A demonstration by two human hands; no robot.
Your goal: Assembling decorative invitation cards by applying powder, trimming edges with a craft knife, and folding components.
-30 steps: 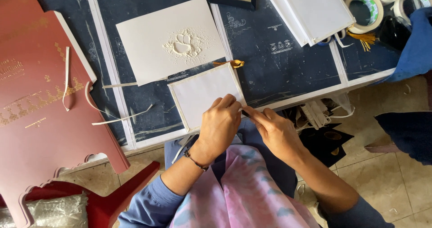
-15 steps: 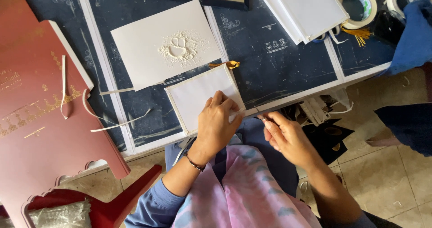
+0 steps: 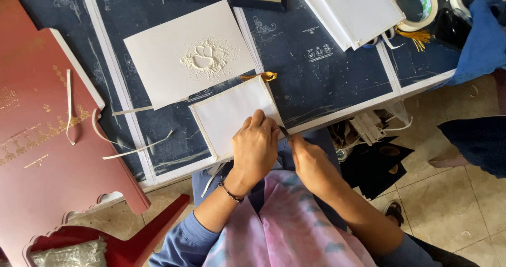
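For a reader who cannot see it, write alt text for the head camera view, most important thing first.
Seen from above, a person's left hand presses on a small white card with a gold tassel at the edge of a dark blue table, while the right hand holds a thin dark tool at the card's corner. An embossed white sheet and a stack of white cards lie farther back.

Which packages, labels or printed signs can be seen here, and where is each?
Dark sheet: covers the table, navy with pale printed marks.
Red board: left, shaped edge, gold print.
Tape roll: top right, round, whitish, green label inside.
White card: under left hand, blank.
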